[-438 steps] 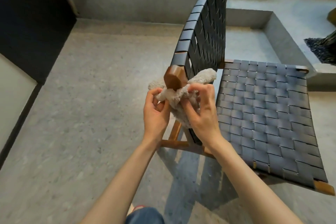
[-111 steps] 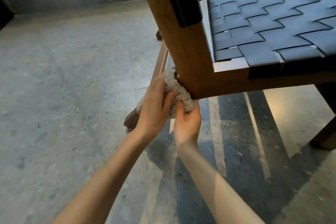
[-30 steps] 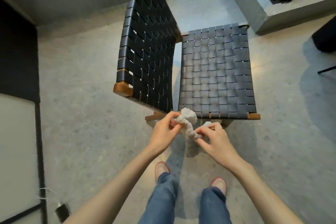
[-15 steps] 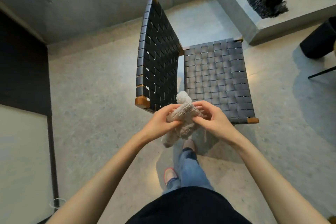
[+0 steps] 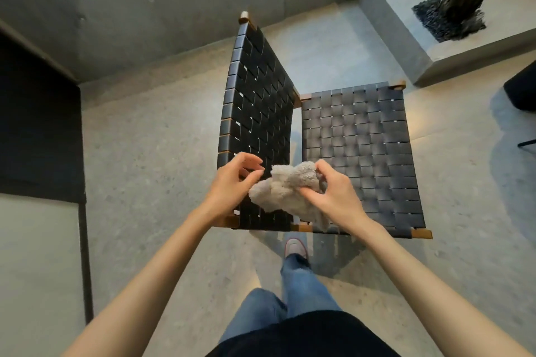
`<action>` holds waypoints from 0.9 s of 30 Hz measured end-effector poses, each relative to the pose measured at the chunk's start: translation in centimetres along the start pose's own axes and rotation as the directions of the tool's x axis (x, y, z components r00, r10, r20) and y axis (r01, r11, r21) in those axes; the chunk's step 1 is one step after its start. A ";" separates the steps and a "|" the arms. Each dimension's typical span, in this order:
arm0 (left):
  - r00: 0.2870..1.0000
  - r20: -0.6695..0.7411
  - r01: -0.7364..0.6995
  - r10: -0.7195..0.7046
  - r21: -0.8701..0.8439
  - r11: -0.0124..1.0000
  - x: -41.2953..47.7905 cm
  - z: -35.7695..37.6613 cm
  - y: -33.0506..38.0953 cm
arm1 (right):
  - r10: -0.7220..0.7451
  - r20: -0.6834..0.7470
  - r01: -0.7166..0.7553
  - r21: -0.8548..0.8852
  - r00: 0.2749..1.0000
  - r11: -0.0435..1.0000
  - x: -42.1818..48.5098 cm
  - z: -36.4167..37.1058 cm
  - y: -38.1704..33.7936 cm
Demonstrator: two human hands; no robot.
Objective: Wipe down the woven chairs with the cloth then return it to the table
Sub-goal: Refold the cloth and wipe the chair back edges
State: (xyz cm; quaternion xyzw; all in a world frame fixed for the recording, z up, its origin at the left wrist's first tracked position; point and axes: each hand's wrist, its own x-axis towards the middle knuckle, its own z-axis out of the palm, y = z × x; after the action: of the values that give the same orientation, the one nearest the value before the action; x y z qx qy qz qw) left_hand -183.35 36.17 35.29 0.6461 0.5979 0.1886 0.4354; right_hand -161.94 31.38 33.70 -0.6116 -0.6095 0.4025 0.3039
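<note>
Cloth (image 5: 285, 191), pale and fluffy, hangs bunched above the near edge of the woven chair (image 5: 356, 139). The right grip (image 5: 333, 197) pinches its right side between thumb and fingers. The left grip (image 5: 232, 185) sits at its left end, fingers curled; whether it holds cannot be told.

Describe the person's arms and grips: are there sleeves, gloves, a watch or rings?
The left forearm and the right forearm are bare up to the picture's edge; no sleeves show. The left grip and the right grip are bare hands without gloves; no watch, bracelet or ring shows. Below them appear blue jeans, a dark top and a shoe with a reddish rim.
</note>
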 end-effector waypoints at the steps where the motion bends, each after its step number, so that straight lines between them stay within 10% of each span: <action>1: 0.996 -0.091 0.025 -0.022 0.033 0.999 0.5 -0.5 -0.6 | 0.011 -0.048 -0.011 -0.001 0.999 1.000 0.7 0.7 0.2; 6: 0.944 -0.285 0.202 -0.165 0.108 0.973 2.6 -2.3 -4.2 | 0.172 -0.227 -0.163 0.061 0.958 0.985 3.3 5.7 0.6; 18: 0.992 -0.075 0.106 -0.102 0.056 0.993 6.6 -2.2 -11.3 | 0.354 0.011 -0.345 0.258 0.935 0.902 2.8 20.9 -0.2; 24: 0.995 -0.078 0.071 -0.068 0.032 0.997 7.8 -1.5 -12.2 | 0.457 -0.405 -0.423 0.175 0.792 0.889 3.7 18.2 1.9; 27: 0.994 -0.098 0.041 -0.040 0.009 0.999 8.6 -1.1 -12.0 | 0.440 -0.274 -0.420 0.132 0.855 0.898 3.9 19.1 1.8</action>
State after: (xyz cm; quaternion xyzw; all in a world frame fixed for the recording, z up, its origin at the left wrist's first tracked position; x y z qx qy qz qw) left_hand -189.67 43.41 24.02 0.6263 0.6326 0.2078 0.4055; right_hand -177.74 32.82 22.27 -0.7751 -0.3907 0.3840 0.3148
